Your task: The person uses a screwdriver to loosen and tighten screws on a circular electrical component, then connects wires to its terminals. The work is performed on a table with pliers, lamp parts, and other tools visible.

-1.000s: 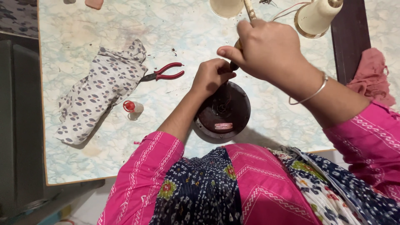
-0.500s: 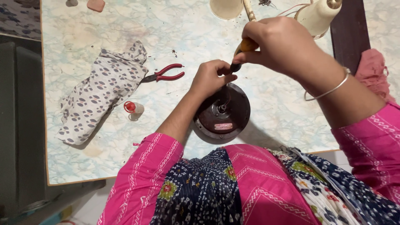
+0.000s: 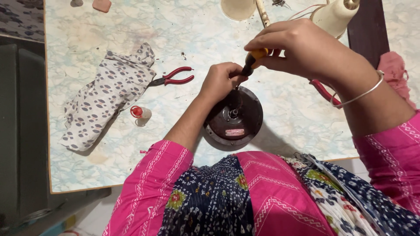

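A round dark metal motor housing (image 3: pixel 236 119) lies on the marbled table (image 3: pixel 183 35) close to my body. My left hand (image 3: pixel 222 81) is closed at its far rim, steadying it, fingers near the screwdriver's tip. My right hand (image 3: pixel 302 48) grips a screwdriver (image 3: pixel 253 60) with a yellow and black handle, held upright over the housing's far edge. A silver bangle sits on my right wrist.
Red-handled pliers (image 3: pixel 171 78) lie left of the housing, partly under a spotted grey cloth (image 3: pixel 105 96). A small red-capped bottle (image 3: pixel 140 112) stands nearby. A cream thread cone (image 3: pixel 334 15), a round cream lid (image 3: pixel 238 8) and another red-handled tool (image 3: pixel 323 91) lie at the back right.
My right hand has shifted right and slightly down with the screwdriver, showing its yellow handle. My left hand stays on the housing's rim.
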